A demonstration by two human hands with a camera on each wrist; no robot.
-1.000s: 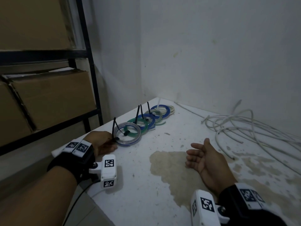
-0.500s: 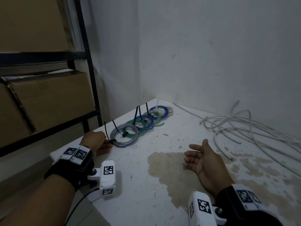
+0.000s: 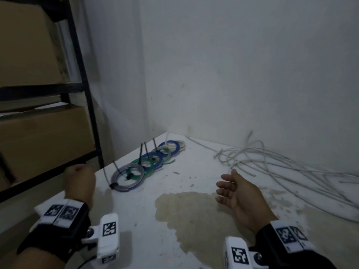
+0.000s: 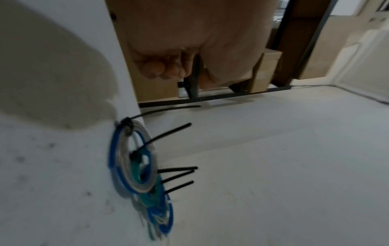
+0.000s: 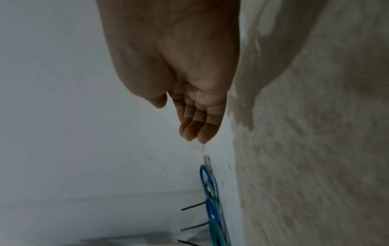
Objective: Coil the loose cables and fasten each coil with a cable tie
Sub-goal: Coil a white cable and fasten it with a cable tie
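Several tied coils lie in a row along the table's far left edge, from the nearest grey-and-blue coil [image 3: 128,178] [image 4: 126,166] back to a blue and white one [image 3: 172,147]. Black cable-tie tails [image 3: 144,153] [image 4: 168,133] stick up from them. My left hand [image 3: 80,179] hangs just off the table's left edge, a little left of the nearest coil; its fingers [image 4: 162,68] are curled in with nothing in them. My right hand [image 3: 237,191] [image 5: 195,119] rests on its edge mid-table, palm facing left, fingers relaxed and empty. Loose white cables [image 3: 272,166] sprawl to its far right.
The white table [image 3: 139,220] fits into a wall corner and has a large tan stain [image 3: 194,216] between my hands. A black metal rack [image 3: 85,94] with cardboard boxes [image 3: 42,140] stands close on the left.
My left hand has drawn back to the left, away from the nearest coil and its tie, and now holds nothing. The right hand has hardly moved.
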